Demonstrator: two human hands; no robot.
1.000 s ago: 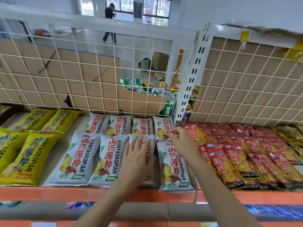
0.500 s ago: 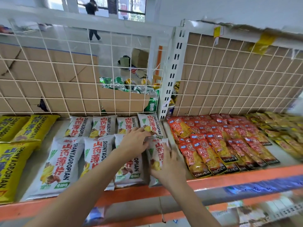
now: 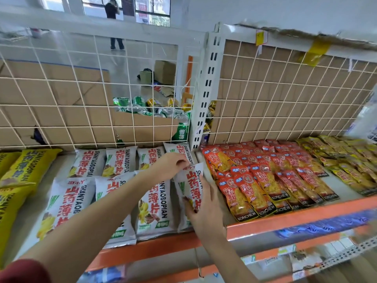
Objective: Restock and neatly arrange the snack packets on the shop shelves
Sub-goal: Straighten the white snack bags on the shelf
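Orange-edged shelf (image 3: 285, 219), wire-grid back w/ cardboard behind. Near to far: right hand (image 3: 206, 209) and left hand (image 3: 171, 165) both pinch 1 white snack packet (image 3: 191, 186), front row, far right, tilted up off shelf. White packets: 4 front incl. held one, 4 rear. Yellow packets (image 3: 26, 168) at left, 4 visible; red packets (image 3: 265, 180) at right, too many to count. Cans (image 3: 155, 109) behind grid.

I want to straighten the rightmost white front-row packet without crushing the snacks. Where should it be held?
Hold the white packet by its flat sealed ends, top and bottom, coming from above and the front. It lies lengthwise front to back; the left hand is at its far end, the right hand on its near half.
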